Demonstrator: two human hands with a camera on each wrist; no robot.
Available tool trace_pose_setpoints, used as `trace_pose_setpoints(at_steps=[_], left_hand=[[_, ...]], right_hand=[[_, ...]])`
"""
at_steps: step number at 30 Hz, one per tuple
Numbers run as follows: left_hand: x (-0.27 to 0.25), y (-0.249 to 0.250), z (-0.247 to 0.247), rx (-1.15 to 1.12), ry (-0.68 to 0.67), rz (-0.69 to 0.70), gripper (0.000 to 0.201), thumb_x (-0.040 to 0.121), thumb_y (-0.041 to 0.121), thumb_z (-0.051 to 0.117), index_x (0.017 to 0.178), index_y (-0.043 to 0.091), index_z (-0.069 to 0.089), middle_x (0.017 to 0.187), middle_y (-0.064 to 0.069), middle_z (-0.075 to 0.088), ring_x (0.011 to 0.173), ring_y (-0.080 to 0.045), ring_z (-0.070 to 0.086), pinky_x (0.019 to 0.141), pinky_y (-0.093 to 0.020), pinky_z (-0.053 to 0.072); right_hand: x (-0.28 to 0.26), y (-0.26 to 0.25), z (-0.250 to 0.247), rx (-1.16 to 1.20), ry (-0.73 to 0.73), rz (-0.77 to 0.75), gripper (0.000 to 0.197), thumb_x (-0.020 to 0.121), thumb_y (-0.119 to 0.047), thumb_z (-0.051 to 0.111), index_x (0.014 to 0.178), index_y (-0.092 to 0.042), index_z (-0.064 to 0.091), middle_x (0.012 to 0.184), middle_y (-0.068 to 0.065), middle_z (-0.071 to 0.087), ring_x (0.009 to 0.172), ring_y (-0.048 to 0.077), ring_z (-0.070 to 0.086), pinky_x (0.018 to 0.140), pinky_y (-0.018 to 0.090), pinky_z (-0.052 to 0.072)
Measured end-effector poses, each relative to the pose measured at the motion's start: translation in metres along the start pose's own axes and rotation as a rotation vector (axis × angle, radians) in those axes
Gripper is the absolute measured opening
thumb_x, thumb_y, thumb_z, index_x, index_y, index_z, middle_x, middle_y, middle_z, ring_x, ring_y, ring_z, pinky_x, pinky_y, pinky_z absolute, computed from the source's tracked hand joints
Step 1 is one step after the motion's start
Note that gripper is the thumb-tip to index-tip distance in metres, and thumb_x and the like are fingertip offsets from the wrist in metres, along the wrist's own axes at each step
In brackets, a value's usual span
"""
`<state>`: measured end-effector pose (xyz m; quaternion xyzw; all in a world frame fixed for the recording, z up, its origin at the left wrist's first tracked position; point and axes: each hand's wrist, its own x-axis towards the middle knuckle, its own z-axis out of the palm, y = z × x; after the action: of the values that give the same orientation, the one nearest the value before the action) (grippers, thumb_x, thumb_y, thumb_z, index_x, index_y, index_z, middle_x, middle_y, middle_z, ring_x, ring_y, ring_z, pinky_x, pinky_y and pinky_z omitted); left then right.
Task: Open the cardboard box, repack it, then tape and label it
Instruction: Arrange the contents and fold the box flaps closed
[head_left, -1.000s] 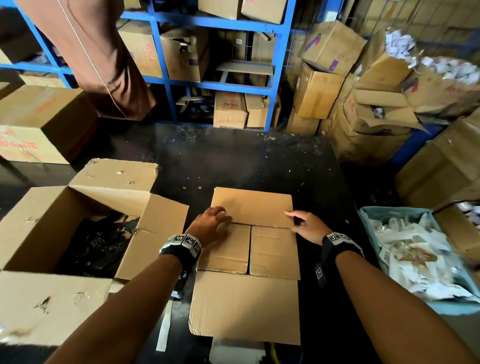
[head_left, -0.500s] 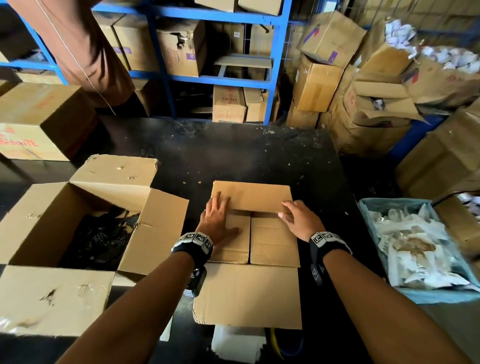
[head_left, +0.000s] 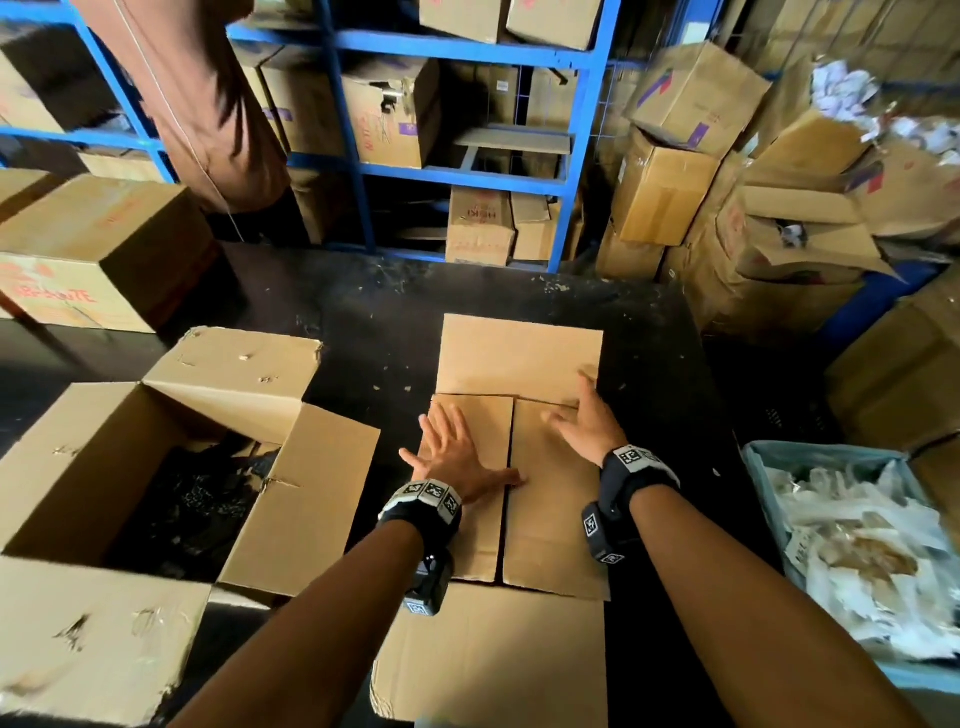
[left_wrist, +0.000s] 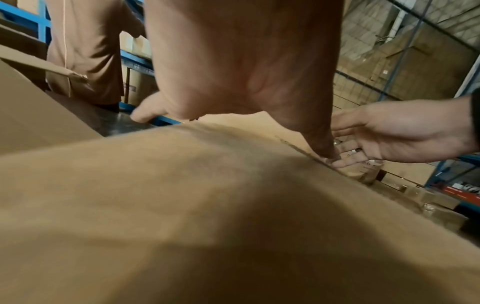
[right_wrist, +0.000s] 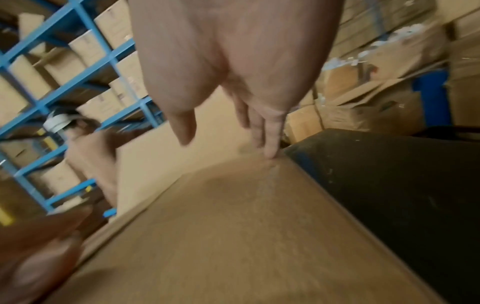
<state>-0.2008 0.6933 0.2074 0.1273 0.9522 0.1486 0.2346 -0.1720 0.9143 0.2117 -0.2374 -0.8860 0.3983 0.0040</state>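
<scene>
A small cardboard box (head_left: 550, 545) sits on the black table in front of me, its two inner flaps folded down and its far flap (head_left: 519, 356) and near flap (head_left: 493, 660) lying outward. My left hand (head_left: 454, 454) lies flat with spread fingers on the left inner flap (left_wrist: 182, 205). Over the right inner flap (right_wrist: 246, 226), my right hand (head_left: 584, 421) reaches with straight fingers, fingertips (right_wrist: 270, 148) touching the cardboard near the far crease. Both hands hold nothing.
A large open cardboard box (head_left: 130, 467) with dark contents stands to the left. A blue bin (head_left: 779, 457) of white packets is at the right. Blue shelving (head_left: 353, 171) with boxes stands beyond the table, and a person in brown (head_left: 208, 104) at the back left.
My left hand has slid back toward me and flattened on the left flap. My right hand has moved from the box's right edge onto the right flap.
</scene>
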Motion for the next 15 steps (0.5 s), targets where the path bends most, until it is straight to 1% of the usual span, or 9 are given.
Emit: trace_pose_setpoints(at_steps=[2, 4, 6, 8, 10, 11, 12, 13, 15], left_hand=[[0.005, 0.011, 0.0, 0.011, -0.046, -0.016, 0.153, 0.05, 0.09, 0.064, 0.151, 0.019, -0.026, 0.159, -0.006, -0.034, 0.149, -0.035, -0.022, 0.106, -0.08, 0.006], [0.007, 0.014, -0.004, 0.011, -0.083, -0.016, 0.149, 0.057, 0.077, 0.073, 0.15, 0.02, -0.028, 0.157, -0.004, -0.039, 0.148, -0.032, -0.024, 0.106, -0.081, 0.007], [0.012, 0.011, -0.009, -0.026, -0.108, -0.007, 0.146, 0.059, 0.069, 0.076, 0.151, 0.021, -0.027, 0.156, -0.002, -0.04, 0.149, -0.029, -0.023, 0.107, -0.079, 0.01], [0.019, 0.0, -0.016, -0.115, -0.125, 0.033, 0.141, 0.061, 0.065, 0.075, 0.153, 0.021, -0.023, 0.158, -0.004, -0.036, 0.15, -0.027, -0.021, 0.114, -0.072, 0.012], [0.02, -0.011, -0.032, -0.258, -0.125, 0.094, 0.129, 0.066, 0.057, 0.076, 0.157, 0.019, -0.007, 0.165, -0.009, -0.011, 0.153, -0.027, -0.001, 0.12, -0.053, 0.019], [0.017, -0.017, -0.044, -0.357, -0.116, 0.126, 0.118, 0.068, 0.05, 0.076, 0.158, 0.017, 0.006, 0.163, -0.007, 0.013, 0.15, -0.025, 0.018, 0.118, -0.043, 0.027], [0.011, -0.025, -0.058, -0.466, -0.111, 0.149, 0.105, 0.071, 0.041, 0.077, 0.155, 0.016, 0.02, 0.153, -0.002, 0.034, 0.141, -0.022, 0.037, 0.114, -0.038, 0.034], [0.005, -0.034, -0.073, -0.569, -0.109, 0.177, 0.091, 0.072, 0.033, 0.077, 0.151, 0.016, 0.033, 0.141, 0.002, 0.048, 0.13, -0.02, 0.05, 0.109, -0.038, 0.041], [-0.007, -0.058, -0.1, -0.691, -0.088, 0.232, 0.065, 0.078, 0.016, 0.074, 0.138, 0.015, 0.051, 0.125, -0.002, 0.063, 0.112, -0.019, 0.062, 0.099, -0.042, 0.051]], right_hand=[[0.009, 0.0, 0.009, -0.223, -0.052, -0.035, 0.083, 0.087, -0.048, 0.072, 0.154, -0.021, 0.032, 0.155, 0.006, 0.039, 0.14, 0.031, 0.045, 0.113, 0.044, 0.041], [0.013, -0.005, 0.016, -0.357, -0.104, -0.032, 0.077, 0.085, -0.061, 0.065, 0.15, -0.03, 0.036, 0.155, 0.006, 0.033, 0.139, 0.035, 0.041, 0.11, 0.051, 0.042], [0.013, -0.015, 0.018, -0.469, -0.188, -0.035, 0.057, 0.091, -0.062, 0.053, 0.144, -0.045, 0.041, 0.161, 0.004, 0.022, 0.143, 0.039, 0.034, 0.111, 0.056, 0.036], [0.01, -0.028, 0.019, -0.551, -0.261, -0.054, 0.038, 0.096, -0.058, 0.043, 0.133, -0.051, 0.049, 0.165, 0.003, 0.013, 0.144, 0.041, 0.027, 0.11, 0.062, 0.03], [0.004, -0.037, 0.022, -0.594, -0.325, -0.061, 0.036, 0.098, -0.058, 0.04, 0.131, -0.051, 0.052, 0.167, 0.002, 0.007, 0.147, 0.043, 0.02, 0.108, 0.068, 0.026], [0.002, -0.04, 0.024, -0.608, -0.366, -0.059, 0.039, 0.098, -0.06, 0.039, 0.135, -0.051, 0.051, 0.169, 0.0, 0.001, 0.15, 0.045, 0.012, 0.108, 0.072, 0.022], [-0.002, -0.042, 0.027, -0.624, -0.426, -0.054, 0.043, 0.098, -0.063, 0.037, 0.137, -0.051, 0.05, 0.169, -0.002, -0.007, 0.152, 0.046, 0.002, 0.109, 0.076, 0.018], [-0.006, -0.045, 0.028, -0.637, -0.477, -0.046, 0.044, 0.097, -0.066, 0.037, 0.135, -0.049, 0.052, 0.17, -0.003, -0.013, 0.152, 0.047, -0.008, 0.108, 0.079, 0.013], [-0.01, -0.046, 0.031, -0.614, -0.498, -0.034, 0.036, 0.093, -0.072, 0.041, 0.108, -0.045, 0.06, 0.17, -0.003, -0.012, 0.152, 0.048, -0.013, 0.108, 0.08, 0.012]])
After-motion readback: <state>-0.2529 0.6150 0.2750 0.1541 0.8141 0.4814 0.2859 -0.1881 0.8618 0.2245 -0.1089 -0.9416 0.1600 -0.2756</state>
